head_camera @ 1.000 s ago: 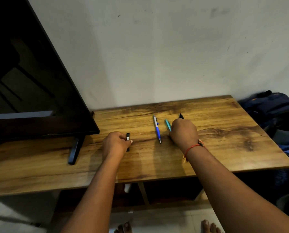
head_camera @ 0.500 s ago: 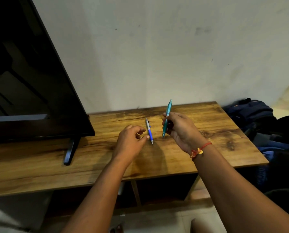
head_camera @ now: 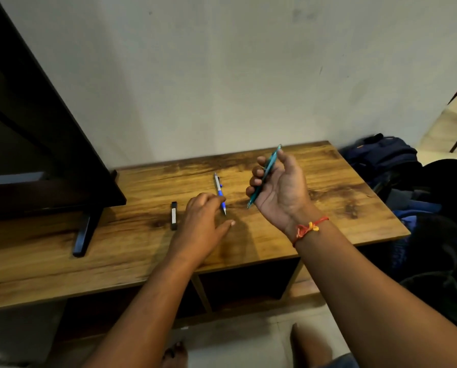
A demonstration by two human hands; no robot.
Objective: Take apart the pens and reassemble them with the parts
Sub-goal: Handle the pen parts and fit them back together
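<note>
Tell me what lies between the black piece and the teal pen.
Head view: the left hand and the blue pen on the table, between the black piece and the teal pen.

Home room, likely a living room

Low wooden table with open shelves beneath, set against a plain painted wall. Flat-screen television stands on the table's left end. Dark backpack and heaped clothes lie on the floor just right of the table. Tiled floor and bare feet in front of it.
</note>
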